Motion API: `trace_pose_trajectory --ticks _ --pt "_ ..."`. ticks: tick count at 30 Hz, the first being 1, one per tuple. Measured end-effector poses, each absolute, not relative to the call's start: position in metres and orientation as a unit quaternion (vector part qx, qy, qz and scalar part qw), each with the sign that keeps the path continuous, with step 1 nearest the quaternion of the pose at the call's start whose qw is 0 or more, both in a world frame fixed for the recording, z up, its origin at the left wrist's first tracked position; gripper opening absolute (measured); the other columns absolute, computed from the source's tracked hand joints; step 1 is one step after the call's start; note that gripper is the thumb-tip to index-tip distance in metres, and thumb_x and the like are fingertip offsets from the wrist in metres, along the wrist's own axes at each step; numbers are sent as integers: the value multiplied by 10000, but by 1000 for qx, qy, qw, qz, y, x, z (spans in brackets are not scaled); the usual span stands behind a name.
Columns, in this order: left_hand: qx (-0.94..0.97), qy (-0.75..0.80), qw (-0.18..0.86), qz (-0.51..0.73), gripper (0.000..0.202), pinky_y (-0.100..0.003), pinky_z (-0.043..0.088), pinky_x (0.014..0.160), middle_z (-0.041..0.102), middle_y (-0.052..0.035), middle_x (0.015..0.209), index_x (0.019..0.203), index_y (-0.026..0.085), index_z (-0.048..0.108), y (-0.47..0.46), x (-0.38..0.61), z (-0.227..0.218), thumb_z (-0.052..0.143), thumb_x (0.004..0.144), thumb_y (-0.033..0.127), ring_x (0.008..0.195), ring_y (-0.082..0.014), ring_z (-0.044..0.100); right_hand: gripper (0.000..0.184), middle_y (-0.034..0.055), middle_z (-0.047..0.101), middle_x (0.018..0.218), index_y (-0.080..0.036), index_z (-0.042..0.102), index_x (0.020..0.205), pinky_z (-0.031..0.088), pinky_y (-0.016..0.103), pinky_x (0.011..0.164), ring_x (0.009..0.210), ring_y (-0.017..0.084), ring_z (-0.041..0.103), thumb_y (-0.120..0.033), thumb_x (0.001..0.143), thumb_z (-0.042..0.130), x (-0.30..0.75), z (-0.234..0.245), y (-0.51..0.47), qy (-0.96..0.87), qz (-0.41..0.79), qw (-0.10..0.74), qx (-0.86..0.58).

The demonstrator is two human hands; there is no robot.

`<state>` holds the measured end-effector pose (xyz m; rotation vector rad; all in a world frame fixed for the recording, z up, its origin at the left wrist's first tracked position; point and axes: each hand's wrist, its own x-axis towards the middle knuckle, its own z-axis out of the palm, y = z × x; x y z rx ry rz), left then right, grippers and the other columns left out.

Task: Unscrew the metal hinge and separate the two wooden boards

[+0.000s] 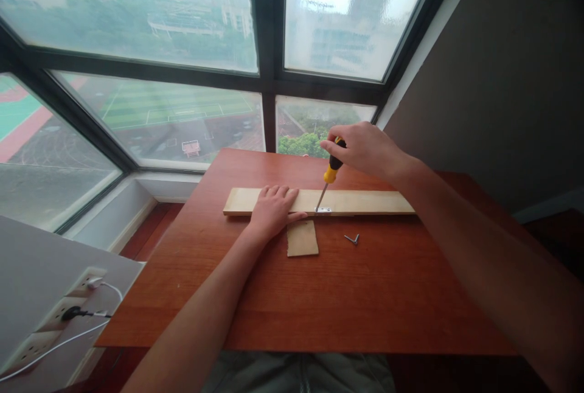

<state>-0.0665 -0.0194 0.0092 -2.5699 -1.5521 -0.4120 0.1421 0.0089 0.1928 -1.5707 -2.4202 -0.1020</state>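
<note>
A long pale wooden plank (pixel 365 202) lies across the reddish table (pixel 319 295). My left hand (pixel 272 210) presses flat on the plank, fingers stretched out. My right hand (pixel 365 151) is closed round the yellow and black handle of a screwdriver (pixel 329 177). The screwdriver's tip rests on a small metal bracket (pixel 323 210) at the plank's near edge. A short piece of wood (pixel 302 238) lies against the plank just below the bracket.
Two loose screws (pixel 352 238) lie on the table to the right of the short piece. Large windows rise behind the table. At the lower left, wall sockets (pixel 68 308) hold plugged-in cables. A brown wall stands to the right.
</note>
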Motion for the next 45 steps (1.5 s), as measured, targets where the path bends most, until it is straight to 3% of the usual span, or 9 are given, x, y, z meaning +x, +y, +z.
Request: trace_pose_trajectory --ticks 7,13,16,21,24,27,35,42,45 --pt "-847 -512 50 -135 648 -415 336 1001 629 -128 1207 1307 228 537 -19 -66 10 492 858 693 1155 -300 533 337 62 696 1071 -213 607 1146 439 288 710 909 200 623 -224 811 577 146 200 7 -879 112 140 -442" --pt "-846 -511 52 -138 643 -414 333 1005 626 -124 1210 1299 238 541 -19 -66 9 502 851 697 1157 -300 533 313 51 670 777 -222 665 933 353 307 583 698 202 585 -491 900 506 143 197 4 -839 -24 115 -531" --pt "-847 -511 53 -139 636 -411 333 1004 627 -121 1207 1301 237 539 -19 -66 9 483 862 695 1154 -297 535 257 41 657 735 -212 660 961 354 303 582 665 187 574 -407 904 503 142 194 6 -837 -19 132 -530" --pt "-848 -509 48 -139 631 -409 341 991 632 -119 1192 1302 231 538 -20 -66 11 487 866 686 1143 -296 538 317 62 697 1011 -205 605 1106 423 286 687 858 197 616 -242 791 609 145 199 9 -874 83 145 -455" --pt "-847 -510 45 -141 623 -412 339 996 630 -116 1192 1305 245 535 -20 -66 11 499 863 683 1146 -296 535 172 53 697 912 -216 649 965 406 291 654 787 189 608 -324 855 573 146 202 7 -875 73 119 -464" --pt "-847 -511 44 -142 625 -413 338 999 630 -115 1193 1304 246 537 -20 -66 11 501 860 684 1149 -296 534 326 44 652 723 -218 671 859 360 305 590 654 183 568 -494 908 504 146 201 6 -850 9 117 -514" --pt "-848 -508 51 -140 625 -409 338 997 630 -119 1193 1293 233 542 -20 -66 11 482 868 686 1148 -297 536 258 58 699 1005 -195 636 1040 424 298 733 879 197 608 -207 790 577 147 196 8 -881 58 161 -441" --pt "-848 -508 52 -140 632 -407 339 993 629 -119 1203 1303 232 534 -20 -67 11 470 872 690 1147 -296 533 308 50 651 767 -214 648 871 345 317 595 692 200 559 -464 910 473 144 194 6 -841 -37 149 -518" --pt "-849 -506 54 -142 638 -406 336 997 629 -123 1202 1303 226 534 -20 -67 10 463 873 692 1146 -296 534 205 44 671 828 -203 649 959 370 306 630 727 185 570 -332 874 515 143 192 7 -853 -4 168 -495"
